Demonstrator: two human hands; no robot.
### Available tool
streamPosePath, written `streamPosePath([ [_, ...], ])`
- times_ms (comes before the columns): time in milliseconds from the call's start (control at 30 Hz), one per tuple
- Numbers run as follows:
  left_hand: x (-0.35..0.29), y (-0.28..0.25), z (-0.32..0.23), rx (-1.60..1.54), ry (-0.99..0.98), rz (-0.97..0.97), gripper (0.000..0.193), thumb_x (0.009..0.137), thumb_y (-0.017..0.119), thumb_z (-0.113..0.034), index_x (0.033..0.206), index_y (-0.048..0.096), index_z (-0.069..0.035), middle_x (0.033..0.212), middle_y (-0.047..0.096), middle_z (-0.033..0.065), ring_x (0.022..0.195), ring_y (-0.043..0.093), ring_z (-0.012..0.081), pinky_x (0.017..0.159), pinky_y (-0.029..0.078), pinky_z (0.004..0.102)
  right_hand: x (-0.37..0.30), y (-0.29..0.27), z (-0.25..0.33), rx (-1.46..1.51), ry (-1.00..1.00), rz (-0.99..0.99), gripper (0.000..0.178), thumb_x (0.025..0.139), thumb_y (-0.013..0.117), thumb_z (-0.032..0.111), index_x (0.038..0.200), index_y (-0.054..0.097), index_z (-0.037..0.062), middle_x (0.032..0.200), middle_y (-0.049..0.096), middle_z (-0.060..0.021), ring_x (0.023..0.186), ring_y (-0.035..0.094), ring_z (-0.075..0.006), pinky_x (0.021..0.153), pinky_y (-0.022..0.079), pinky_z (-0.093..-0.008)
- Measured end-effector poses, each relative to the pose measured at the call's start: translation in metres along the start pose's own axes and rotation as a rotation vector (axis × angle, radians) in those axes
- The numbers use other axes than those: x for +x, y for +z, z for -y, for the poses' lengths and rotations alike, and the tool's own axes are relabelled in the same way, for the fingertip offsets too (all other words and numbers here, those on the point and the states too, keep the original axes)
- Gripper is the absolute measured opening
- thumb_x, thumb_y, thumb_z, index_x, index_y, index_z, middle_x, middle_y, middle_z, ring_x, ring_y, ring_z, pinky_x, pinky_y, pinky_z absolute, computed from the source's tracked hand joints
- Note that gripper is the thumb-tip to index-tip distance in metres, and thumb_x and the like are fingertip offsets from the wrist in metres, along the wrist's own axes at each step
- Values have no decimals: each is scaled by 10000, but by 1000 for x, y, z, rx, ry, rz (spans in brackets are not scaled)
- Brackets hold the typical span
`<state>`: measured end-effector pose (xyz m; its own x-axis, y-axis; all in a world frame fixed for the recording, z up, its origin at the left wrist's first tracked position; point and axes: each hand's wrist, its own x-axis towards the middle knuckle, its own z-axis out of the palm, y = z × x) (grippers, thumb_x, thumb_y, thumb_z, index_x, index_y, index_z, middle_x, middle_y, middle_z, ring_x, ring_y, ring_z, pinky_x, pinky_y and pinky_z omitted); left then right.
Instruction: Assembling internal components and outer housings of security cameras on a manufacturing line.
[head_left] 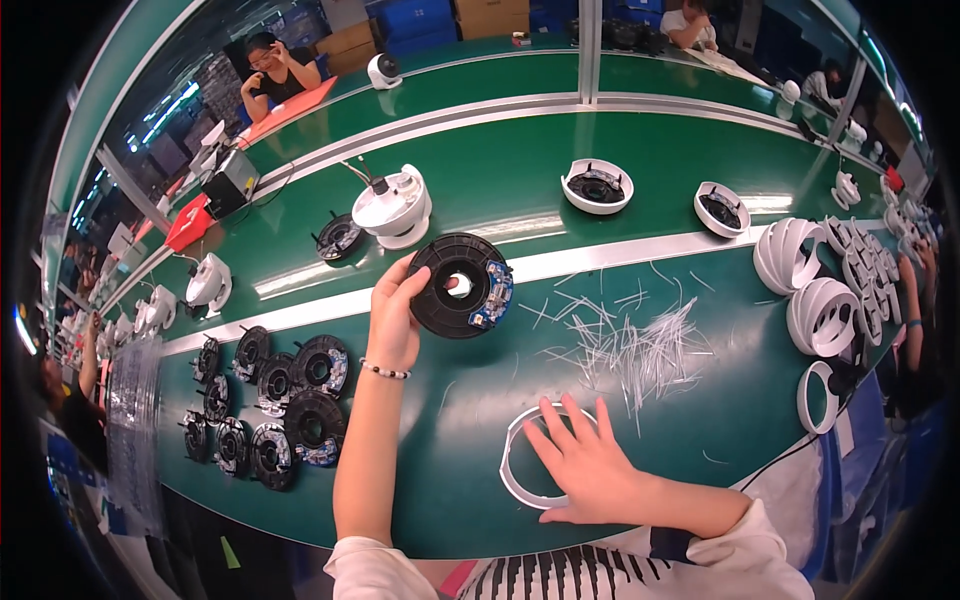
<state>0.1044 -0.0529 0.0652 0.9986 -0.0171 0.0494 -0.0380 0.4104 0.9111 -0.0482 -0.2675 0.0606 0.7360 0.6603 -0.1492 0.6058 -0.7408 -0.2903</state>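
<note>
1. Left hand point(393, 318) fingers pinch the round black plastic disc with blue circuit board point(460, 286), raised over the green table point(450, 480); flat face toward camera, board edge pointing right.
2. Right hand point(588, 462), fingers spread, presses flat on the white plastic ring point(512, 470) lying on the table.

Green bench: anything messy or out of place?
Yes. A loose scatter of thin white strips lies strewn across the green bench, beyond the right hand resting on a white ring. The black discs at left sit in tidy rows.

White sleeves, beaded bracelet point(385, 371) (left wrist), striped top.
</note>
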Motion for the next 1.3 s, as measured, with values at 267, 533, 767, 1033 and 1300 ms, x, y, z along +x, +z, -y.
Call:
streamPosePath([
  [267,-25,7,8,-72,24,19,239,831,480,-86,1040,496,29,953,584,83,802,584,142,712,474,246,3,-22,-13,280,91,-492,1030,488,745,456,1261,243,-4,1245,278,-218,1132,296,-365,921,203,-559],
  [533,-75,52,69,-34,4,132,310,887,420,-143,1163,404,-2,1092,507,65,990,481,130,858,382,257,36,1,-42,854,147,-921,1065,513,795,152,1313,113,-22,1317,226,-169,1203,288,-244,983,269,-349],
  [767,-86,58,45,-495,-511,376,553,893,252,-454,1274,289,-55,1259,382,120,1154,380,258,977,296,408,35,8,-40,757,85,-929,1123,480,821,300,1307,132,-20,1317,212,-197,1211,249,-307,985,245,-383],
  [1033,-69,48,52,-528,-724,375,594,835,335,-509,1200,401,-45,1155,471,137,1051,471,257,891,399,406,25,2,-34,567,-1,-867,1144,446,822,360,1301,160,-16,1328,189,-232,1179,263,-360,959,267,-426],
  [1300,-79,49,47,-667,-570,196,531,870,241,-404,1183,423,-16,1177,466,137,1052,480,246,925,378,384,49,0,-15,589,69,-820,1100,458,827,332,1297,206,-17,1316,244,-195,1203,282,-294,983,256,-389],
])
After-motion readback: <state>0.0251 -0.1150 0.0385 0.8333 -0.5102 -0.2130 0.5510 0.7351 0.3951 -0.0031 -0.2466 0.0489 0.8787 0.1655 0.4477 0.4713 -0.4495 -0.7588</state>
